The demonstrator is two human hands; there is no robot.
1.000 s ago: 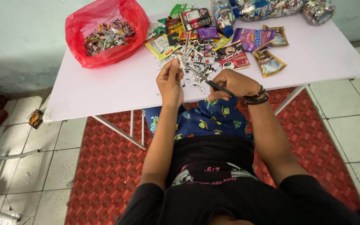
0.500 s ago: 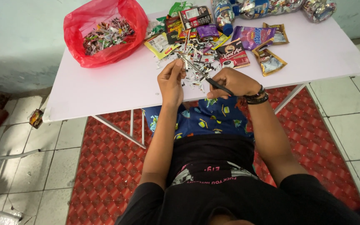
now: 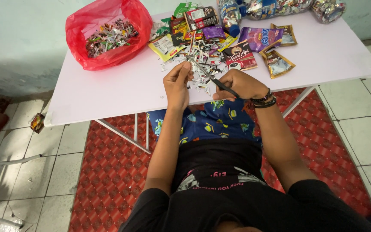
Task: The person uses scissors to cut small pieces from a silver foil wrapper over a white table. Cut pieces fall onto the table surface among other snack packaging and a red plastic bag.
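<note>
The white worktop carried wrappers. The right hand gripped scissors, blades pointing up-left; the left hand pinched a strip at the blades.

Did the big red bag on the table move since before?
No. The red bag sits at the same far-left corner of the white table, just as far from the table's edges as earlier.

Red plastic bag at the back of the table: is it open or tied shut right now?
Open. The red bag has its mouth spread wide, and a heap of small cut wrapper pieces shows inside it, on the white table.
</note>
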